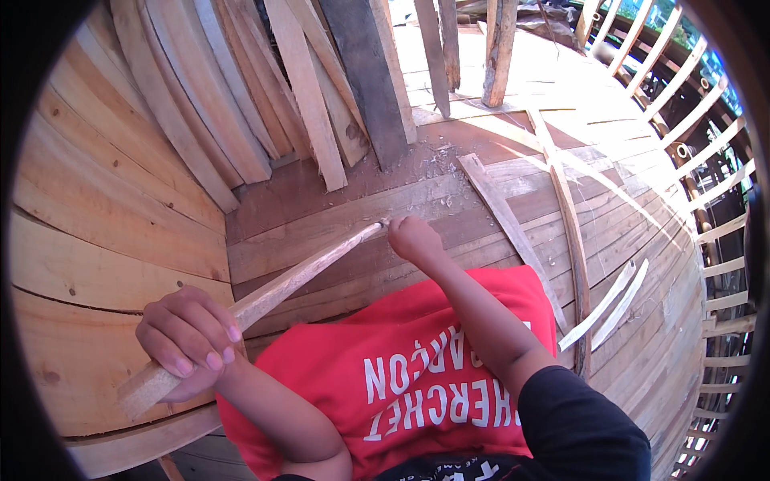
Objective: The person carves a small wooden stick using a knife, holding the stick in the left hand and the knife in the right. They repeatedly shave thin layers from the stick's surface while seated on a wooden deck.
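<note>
Both hands are on one long wooden stick (265, 298) that slants across the plank floor (449, 200) above the red-shirted lap: the left hand (186, 341) wraps its fingers tight around the thick squared near end, while the right hand (413, 238) closes over the thin far tip, where the fingers' exact pinch cannot be told. Judging by its bare, dry grain and taper, the stick looks light and stiff, not slippery, and best gripped at the thick end, with the thin tip likelier to splinter.
</note>
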{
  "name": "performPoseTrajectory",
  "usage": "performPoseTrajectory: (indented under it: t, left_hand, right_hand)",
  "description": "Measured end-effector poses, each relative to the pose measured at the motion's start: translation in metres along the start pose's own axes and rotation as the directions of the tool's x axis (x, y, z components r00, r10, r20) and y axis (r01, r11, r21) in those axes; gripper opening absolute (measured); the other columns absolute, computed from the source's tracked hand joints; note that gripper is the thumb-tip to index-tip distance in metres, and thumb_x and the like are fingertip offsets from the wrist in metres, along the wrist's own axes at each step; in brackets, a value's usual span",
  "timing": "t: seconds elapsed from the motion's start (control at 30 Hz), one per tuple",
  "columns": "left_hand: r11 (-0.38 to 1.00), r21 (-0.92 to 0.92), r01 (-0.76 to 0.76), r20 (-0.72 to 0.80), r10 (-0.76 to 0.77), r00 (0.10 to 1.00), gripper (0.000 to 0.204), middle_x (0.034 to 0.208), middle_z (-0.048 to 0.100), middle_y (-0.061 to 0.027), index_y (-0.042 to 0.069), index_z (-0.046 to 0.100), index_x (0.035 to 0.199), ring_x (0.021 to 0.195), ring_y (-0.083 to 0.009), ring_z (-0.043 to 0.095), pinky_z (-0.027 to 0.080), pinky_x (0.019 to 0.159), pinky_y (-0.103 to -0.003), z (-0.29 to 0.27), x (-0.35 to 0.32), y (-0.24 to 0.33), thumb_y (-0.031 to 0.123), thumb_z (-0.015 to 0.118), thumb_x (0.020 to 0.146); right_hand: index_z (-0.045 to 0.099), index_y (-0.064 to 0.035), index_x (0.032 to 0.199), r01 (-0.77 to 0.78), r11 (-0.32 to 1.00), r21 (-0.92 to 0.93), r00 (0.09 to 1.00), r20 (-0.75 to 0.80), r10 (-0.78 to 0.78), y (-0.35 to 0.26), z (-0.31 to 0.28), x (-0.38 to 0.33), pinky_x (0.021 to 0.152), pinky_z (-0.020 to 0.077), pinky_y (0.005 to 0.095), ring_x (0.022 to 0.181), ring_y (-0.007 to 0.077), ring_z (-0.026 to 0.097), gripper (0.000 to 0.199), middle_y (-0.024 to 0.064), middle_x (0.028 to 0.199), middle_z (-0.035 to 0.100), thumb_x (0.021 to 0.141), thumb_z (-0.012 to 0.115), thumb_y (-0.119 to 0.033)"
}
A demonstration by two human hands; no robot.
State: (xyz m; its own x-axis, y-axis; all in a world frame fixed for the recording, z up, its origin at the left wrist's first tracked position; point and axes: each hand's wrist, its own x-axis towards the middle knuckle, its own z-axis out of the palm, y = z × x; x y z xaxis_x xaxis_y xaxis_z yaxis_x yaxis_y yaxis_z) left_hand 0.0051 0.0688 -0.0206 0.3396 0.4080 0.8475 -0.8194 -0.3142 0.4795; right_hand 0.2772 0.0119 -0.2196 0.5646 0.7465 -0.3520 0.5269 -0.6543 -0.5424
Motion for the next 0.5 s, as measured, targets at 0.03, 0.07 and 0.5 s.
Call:
performPoseTrajectory:
  t: [0.03,0.07,0.5]
  left_hand:
    - [1.000,-0.011,0.002,0.023,-0.002,1.000,0.028,0.060,0.064,-0.0097,0.007,0.061,0.072,0.043,-0.0190,0.059,0.055,0.047,-0.034,-0.004,-0.002,0.002,0.027,0.062,0.092]
    - [1.000,-0.018,0.004,0.043,-0.003,0.999,0.027,0.059,0.064,-0.0096,0.007,0.061,0.072,0.043,-0.0189,0.059,0.055,0.047,-0.034,-0.008,-0.004,0.005,0.027,0.062,0.091]
    - [1.000,-0.008,0.022,0.032,-0.021,0.999,0.028,0.057,0.063,-0.0084,0.008,0.059,0.069,0.043,-0.0175,0.059,0.055,0.047,-0.032,-0.010,-0.009,0.006,0.026,0.061,0.091]
  right_hand:
    - [0.067,0.0048,0.103,0.026,0.999,-0.026,0.999,0.035,-0.025,-0.013,-0.006,-0.012,0.094,0.0466,0.0524,0.104,0.0451,0.062,0.055,0.0305,0.105,0.065,0.095,0.030,-0.035]
    - [0.067,0.0045,0.103,0.054,0.998,0.014,0.997,0.054,-0.055,-0.027,-0.010,-0.025,0.094,0.0465,0.0523,0.104,0.0453,0.062,0.055,0.0305,0.106,0.064,0.095,0.030,-0.035]
    - [0.067,0.0042,0.099,0.047,0.994,0.103,0.997,0.051,-0.053,-0.023,0.004,-0.026,0.094,0.0467,0.0518,0.101,0.0479,0.061,0.055,0.0320,0.103,0.064,0.096,0.029,-0.036]
